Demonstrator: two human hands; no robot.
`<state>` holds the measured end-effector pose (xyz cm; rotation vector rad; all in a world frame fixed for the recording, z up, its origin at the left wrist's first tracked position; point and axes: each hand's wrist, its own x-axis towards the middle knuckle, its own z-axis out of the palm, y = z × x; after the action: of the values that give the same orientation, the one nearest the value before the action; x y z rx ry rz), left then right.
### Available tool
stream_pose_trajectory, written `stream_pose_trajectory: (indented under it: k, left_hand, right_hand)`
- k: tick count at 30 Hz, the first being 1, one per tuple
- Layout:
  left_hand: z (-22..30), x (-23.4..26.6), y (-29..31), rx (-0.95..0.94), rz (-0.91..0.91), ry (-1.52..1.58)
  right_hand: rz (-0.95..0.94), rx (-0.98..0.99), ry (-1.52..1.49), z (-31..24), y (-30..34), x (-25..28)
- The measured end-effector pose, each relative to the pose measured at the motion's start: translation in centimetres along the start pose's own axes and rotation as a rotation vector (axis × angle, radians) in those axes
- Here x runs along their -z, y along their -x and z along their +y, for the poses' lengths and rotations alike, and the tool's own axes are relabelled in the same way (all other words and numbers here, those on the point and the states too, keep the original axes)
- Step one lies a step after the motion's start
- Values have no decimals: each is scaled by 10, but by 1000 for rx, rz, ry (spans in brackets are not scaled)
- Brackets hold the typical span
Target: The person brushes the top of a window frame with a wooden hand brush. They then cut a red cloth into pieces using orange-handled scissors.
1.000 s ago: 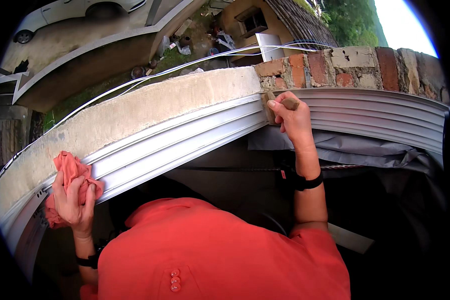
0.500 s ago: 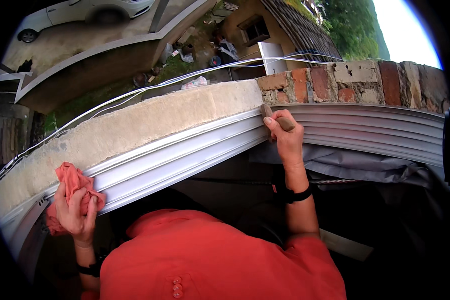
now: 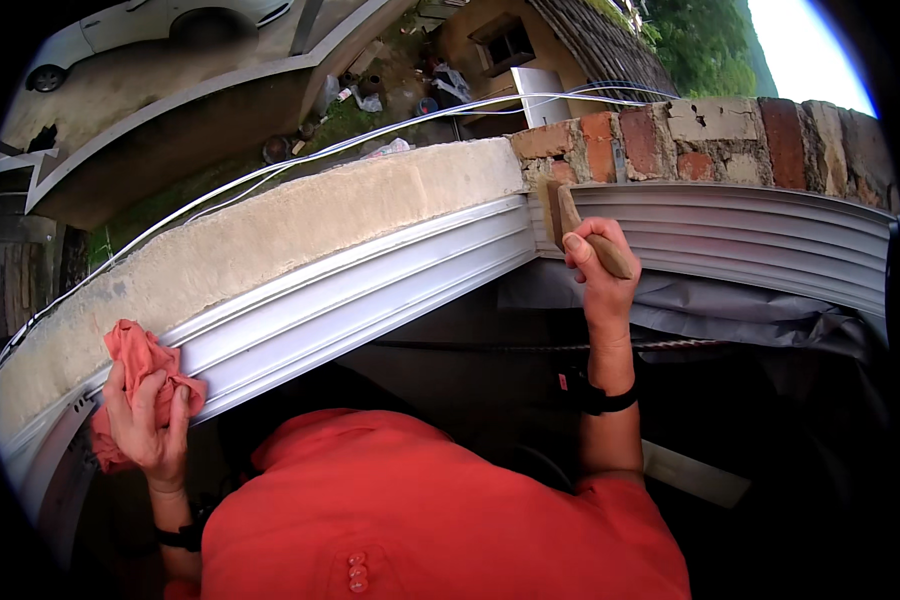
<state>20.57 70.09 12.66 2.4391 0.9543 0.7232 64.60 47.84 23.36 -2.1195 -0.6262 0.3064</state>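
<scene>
A wooden-handled brush (image 3: 567, 214) is gripped in my right hand (image 3: 607, 262); its bristles meet the inner corner where two runs of the ribbed window track come together. My left hand (image 3: 152, 428), fingers bent, holds a crumpled red cloth (image 3: 150, 362) against the left end of the white metal window track (image 3: 360, 292). The right-hand run of track (image 3: 750, 232) is greyer and sits below a brick edge. Part of the cloth is hidden behind my left fingers.
Along the track's outer side runs a concrete sill (image 3: 310, 228), with white cables (image 3: 370, 140) beyond it. A rough brick wall (image 3: 710, 140) stands at the right. Grey sheeting (image 3: 690, 298) hangs under the right track. Far below are a yard wall and a white car (image 3: 120, 28).
My right hand has moved slightly right and toward me with the brush, whose bristles now show at the corner. My left hand and the cloth stay nearly in place.
</scene>
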Motion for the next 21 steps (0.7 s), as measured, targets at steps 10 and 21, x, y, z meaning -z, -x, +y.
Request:
stream_pose_trajectory:
  k: [10, 21]
  left_hand:
    - [1, 0, -4, -24, -6, 6]
    - [1, -2, -2, -6, 2, 16]
  right_hand:
    - [-157, -58, -251, -2, 3, 18]
    - [-140, 254, 164, -4, 20, -16]
